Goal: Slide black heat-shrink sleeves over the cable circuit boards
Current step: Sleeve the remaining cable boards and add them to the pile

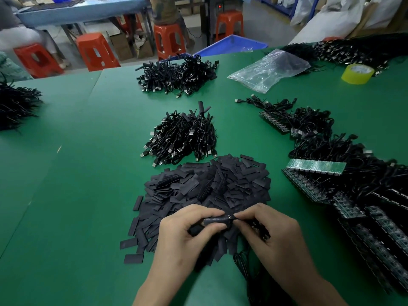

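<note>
Pinching one black sleeve (217, 220) between left hand (185, 235) and right hand (271, 230), above sleeve pile (209, 184)

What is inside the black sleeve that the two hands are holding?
At the right end of the sleeve a small shiny part shows, pinched by the right hand. The left hand grips the sleeve. Its wall hides the rest inside.
</note>
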